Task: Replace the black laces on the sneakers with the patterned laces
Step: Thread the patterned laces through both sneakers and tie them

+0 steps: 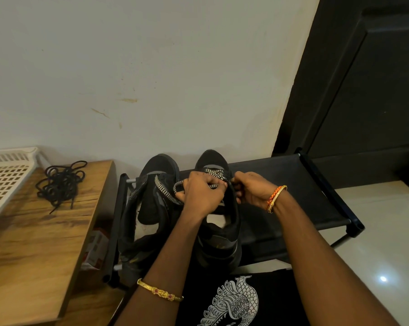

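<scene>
Two black sneakers stand side by side on a black fabric rack [293, 184], toes toward the wall. The right sneaker [218, 236] carries a black-and-white patterned lace [214, 173] near its toe. My left hand [202, 196] pinches that lace over the sneaker's tongue. At the shoe's right edge my right hand [251, 189] holds the eyelet side with curled fingers. The left sneaker [151, 208] has a patterned lace [164, 191] running loosely down its tongue. The removed black laces [60, 182] lie in a tangle on the wooden table [34, 243].
A white plastic basket [8, 175] sits at the table's far left. A white wall rises right behind the shoes, and a dark door [363, 90] stands at the right. Glossy floor tiles lie right of the rack. A red-and-white box shows in the gap beside the table.
</scene>
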